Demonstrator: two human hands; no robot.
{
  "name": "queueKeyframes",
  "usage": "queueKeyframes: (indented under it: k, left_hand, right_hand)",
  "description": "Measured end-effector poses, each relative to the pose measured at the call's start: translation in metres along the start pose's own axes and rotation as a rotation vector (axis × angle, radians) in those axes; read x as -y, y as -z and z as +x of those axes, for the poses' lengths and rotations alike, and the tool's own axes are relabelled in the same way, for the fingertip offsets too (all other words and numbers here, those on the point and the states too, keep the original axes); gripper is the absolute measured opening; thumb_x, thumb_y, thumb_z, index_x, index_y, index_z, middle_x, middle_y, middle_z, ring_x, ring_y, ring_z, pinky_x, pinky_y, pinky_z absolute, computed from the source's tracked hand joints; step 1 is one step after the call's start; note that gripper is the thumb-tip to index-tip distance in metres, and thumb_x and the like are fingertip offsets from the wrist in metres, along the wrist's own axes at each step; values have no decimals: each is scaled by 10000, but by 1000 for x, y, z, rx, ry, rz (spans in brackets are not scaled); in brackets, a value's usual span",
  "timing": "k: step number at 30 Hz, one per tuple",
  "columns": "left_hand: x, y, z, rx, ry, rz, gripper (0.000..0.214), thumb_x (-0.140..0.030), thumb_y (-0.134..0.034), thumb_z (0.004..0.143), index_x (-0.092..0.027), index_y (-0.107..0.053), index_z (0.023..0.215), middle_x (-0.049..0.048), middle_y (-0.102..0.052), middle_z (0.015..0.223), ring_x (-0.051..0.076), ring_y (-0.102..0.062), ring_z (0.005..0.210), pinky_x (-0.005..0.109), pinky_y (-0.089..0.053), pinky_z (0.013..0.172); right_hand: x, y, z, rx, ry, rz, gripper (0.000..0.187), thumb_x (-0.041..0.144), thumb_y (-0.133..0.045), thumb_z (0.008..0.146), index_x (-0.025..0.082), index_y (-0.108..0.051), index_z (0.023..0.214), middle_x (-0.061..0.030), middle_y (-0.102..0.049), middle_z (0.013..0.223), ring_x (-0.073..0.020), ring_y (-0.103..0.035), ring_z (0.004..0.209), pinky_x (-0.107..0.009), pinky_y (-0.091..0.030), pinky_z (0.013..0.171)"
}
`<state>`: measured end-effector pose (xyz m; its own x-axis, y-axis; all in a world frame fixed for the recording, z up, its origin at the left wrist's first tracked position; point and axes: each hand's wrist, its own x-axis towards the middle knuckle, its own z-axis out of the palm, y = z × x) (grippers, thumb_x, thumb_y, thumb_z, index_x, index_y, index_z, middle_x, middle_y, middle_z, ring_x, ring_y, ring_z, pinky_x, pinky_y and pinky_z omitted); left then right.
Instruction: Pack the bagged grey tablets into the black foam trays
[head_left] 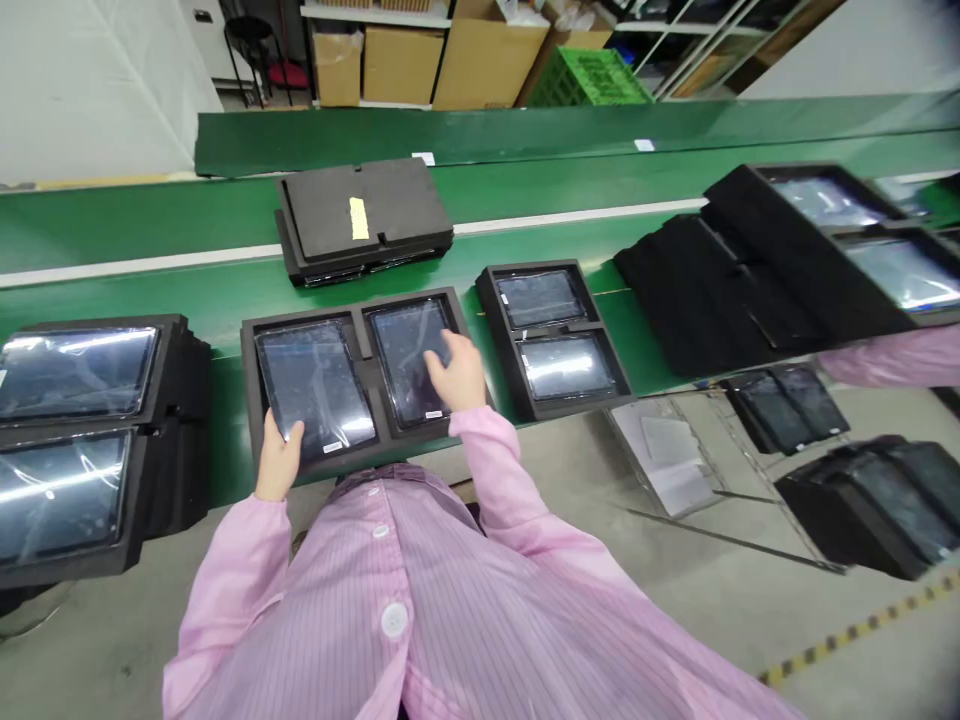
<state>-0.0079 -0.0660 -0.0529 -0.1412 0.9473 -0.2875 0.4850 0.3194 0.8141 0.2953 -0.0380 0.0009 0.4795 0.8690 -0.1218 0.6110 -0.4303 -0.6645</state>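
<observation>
In front of me a black foam tray (pixel 367 372) holds two dark screen panels in clear film, side by side. At the lower left edge of the left screen panel (pixel 315 385) is my left hand (pixel 277 458), its thumb on the glass and its fingers at the panel's side. That panel sits slightly askew in its recess. Over the right screen panel (pixel 409 370) is my right hand (pixel 459 375), fingers apart and holding nothing; whether the fingertips touch the film I cannot tell. Each panel has a small white label near its lower edge.
A smaller foam tray (pixel 530 340) with two panels lies to the right on the green bench (pixel 225 400). Stacked foam trays stand at left (pixel 176 440), behind (pixel 360 215) and at right (pixel 697 290). Another person's sleeve (pixel 892 357) reaches in from the right.
</observation>
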Motion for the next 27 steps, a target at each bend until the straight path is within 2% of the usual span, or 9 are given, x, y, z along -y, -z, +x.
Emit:
queueKeyframes:
  k: [3, 6, 8, 11, 14, 17, 21, 24, 27]
  left_hand:
    - [-3, -10, -7, -42, -132, 225, 851, -400, -561, 854, 69, -242, 1489, 359, -212, 1572, 425, -182, 1509, 575, -173, 1224]
    - [-6, -3, -9, -220, -269, 398, 755, -419, -560, 853, 1, -369, 1450, 331, -215, 1581, 443, -132, 1513, 626, -143, 1208]
    - [-3, 7, -4, -285, -146, 455, 729, -443, -553, 844, -15, -416, 1418, 333, -343, 1517, 451, -237, 1479, 629, -215, 1179]
    - [2, 22, 7, -197, 69, 495, 596, -461, -485, 854, -33, -562, 1262, 310, -622, 1202, 463, -530, 1264, 606, -419, 1034]
    - [-6, 32, 11, -161, 135, 576, 554, -497, -415, 877, -74, -614, 1175, 266, -690, 985, 473, -641, 1069, 615, -485, 909]
    - [-38, 44, 10, -197, 127, 657, 569, -574, -392, 862, -157, -632, 1164, 176, -695, 878, 471, -668, 999, 608, -521, 851]
    - [-112, 54, 21, -260, -79, 557, 501, -662, -519, 764, -350, -683, 1119, 30, -711, 824, 431, -672, 1063, 618, -530, 925]
    - [-164, 41, 44, 6, -209, 196, 516, -582, -686, 674, -365, -697, 1142, -37, -738, 1164, 335, -618, 1233, 533, -414, 1142]
    - [-190, 13, 67, 218, -207, -214, 661, -561, -725, 694, -273, -633, 1282, 37, -683, 1309, 309, -586, 1283, 519, -379, 1173]
  right_hand:
    - [-48, 14, 32, -13, -202, -30, 391, 294, -652, 870, 39, -640, 1167, -280, -602, 1297, -379, -525, 1297, -505, -364, 1116]
    - [-73, 13, 43, 67, -264, 43, 247, 351, -635, 883, 111, -693, 891, -197, -720, 949, -346, -671, 1033, -451, -480, 967]
    - [-77, 10, 42, 57, -265, 101, 222, 350, -605, 898, 160, -670, 804, -152, -719, 887, -311, -676, 1015, -406, -473, 967]
    - [-76, 14, 34, 9, -237, 226, 197, 361, -607, 880, 179, -646, 817, -130, -714, 937, -285, -649, 1073, -384, -442, 1007]
    - [-81, 31, 21, 19, -198, 424, 252, 422, -658, 814, 179, -638, 878, -89, -716, 949, -245, -660, 1007, -363, -478, 965]
    - [-97, 54, 4, 64, -209, 652, 361, 468, -718, 706, 177, -645, 907, -55, -724, 886, -215, -683, 874, -343, -542, 855]
    - [-131, 79, -26, 66, -318, 896, 386, 483, -709, 642, 171, -681, 866, -63, -709, 701, -233, -666, 599, -383, -577, 597]
    - [-158, 94, -48, -81, -365, 1013, 365, 545, -655, 672, 195, -675, 773, -77, -697, 641, -252, -654, 541, -413, -574, 541]
    - [-184, 112, -54, -295, -364, 1098, 407, 603, -589, 702, 209, -680, 752, -91, -705, 655, -278, -679, 599, -449, -593, 590]
